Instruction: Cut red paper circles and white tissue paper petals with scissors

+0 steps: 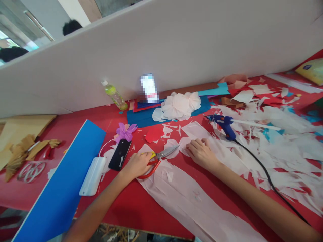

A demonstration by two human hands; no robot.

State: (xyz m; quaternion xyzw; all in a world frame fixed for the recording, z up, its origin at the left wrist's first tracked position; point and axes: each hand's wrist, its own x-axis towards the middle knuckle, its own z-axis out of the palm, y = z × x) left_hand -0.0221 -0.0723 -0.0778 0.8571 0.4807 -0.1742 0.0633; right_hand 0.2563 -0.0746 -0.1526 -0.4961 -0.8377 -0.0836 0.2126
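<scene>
My left hand [141,163] is closed round the handles of a pair of scissors [166,152] with red and yellow grips. The blades look nearly closed and point right, over a pale pink paper petal [170,145]. Facing the tips, my right hand [202,153] has its fingers bent onto another pale petal [185,142]; its fingertips are partly hidden. A long strip of pale pink crepe paper [186,191] lies below both hands. A red paper petal [152,133] rests just behind the scissors.
A blue glue gun [224,124] with a black cord lies right, among white scraps [267,154]. Behind are pale paper flowers [180,106], a bottle [115,95] and a lit phone [149,88]. At left are a black phone [119,154], power bank [93,176] and blue board [68,174].
</scene>
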